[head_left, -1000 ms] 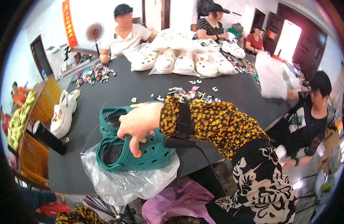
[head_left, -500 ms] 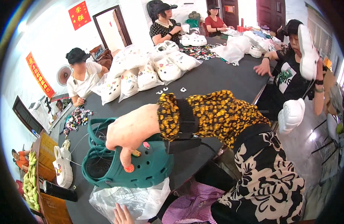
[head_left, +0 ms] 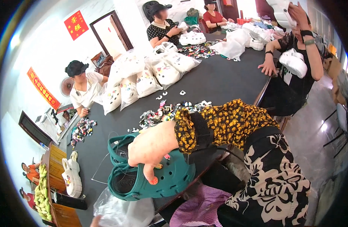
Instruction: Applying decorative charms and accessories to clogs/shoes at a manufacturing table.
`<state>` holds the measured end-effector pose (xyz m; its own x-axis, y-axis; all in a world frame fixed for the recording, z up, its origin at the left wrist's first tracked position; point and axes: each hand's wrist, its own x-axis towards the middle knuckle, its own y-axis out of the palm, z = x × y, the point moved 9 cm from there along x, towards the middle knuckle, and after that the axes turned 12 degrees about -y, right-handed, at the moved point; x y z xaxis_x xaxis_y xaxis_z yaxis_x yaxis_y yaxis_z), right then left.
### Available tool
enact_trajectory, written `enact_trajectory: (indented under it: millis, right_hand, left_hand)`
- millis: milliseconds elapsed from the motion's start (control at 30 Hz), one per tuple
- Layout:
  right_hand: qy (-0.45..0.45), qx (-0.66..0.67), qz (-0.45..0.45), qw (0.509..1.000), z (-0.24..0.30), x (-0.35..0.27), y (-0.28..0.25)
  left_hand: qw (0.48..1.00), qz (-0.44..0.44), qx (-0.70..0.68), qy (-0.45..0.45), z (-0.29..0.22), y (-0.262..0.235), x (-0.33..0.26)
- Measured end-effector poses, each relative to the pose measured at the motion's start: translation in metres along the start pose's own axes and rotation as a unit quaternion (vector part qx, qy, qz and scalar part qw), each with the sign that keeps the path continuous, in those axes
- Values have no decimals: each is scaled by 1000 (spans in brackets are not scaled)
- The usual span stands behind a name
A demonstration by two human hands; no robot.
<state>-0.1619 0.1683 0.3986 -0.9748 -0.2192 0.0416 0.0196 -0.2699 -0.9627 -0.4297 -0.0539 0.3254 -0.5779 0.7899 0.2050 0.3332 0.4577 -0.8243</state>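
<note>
Gripping the teal clog (head_left: 151,181) across its upper, the right hand (head_left: 153,153) has its fingers curled over the shoe, the thumb pressing down near the holes at about 6 o'clock of the hand. The clog lies at the near edge of the dark counter (head_left: 227,83), a second teal clog (head_left: 119,145) just behind it at 10 o'clock. One small orange charm (head_left: 154,180) sits in a hole by the thumb; the other holes I can see are bare — so the decorating looks barely started, as far as I can judge. A scatter of small charms (head_left: 162,111) lies at 12 o'clock, near the sleeve. A clear plastic bag (head_left: 123,210) hangs below the counter at 7 o'clock. Of the left hand only a sliver may show at the lower edge — whether spread or closed I cannot tell. Bagged white clogs (head_left: 151,75) lie well beyond, at 12 o'clock.
</note>
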Motion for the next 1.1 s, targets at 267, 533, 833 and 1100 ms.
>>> enact_trajectory:
  millis: [267,533,833,1100]
  right_hand:
    - [-73,-2,-28,997,6,32,11]
    - [-52,83,-176,980,-6,39,-15]
    - [-211,1,-452,867,34,-16,-70]
    - [-152,188,-332,912,36,-24,-45]
  left_hand:
    - [957,-256,-135,-17,-30,-130,2]
    - [932,-327,103,120,-112,-95,22]
    - [933,-58,37,353,-212,26,28]
    - [948,65,-202,237,-209,66,59]
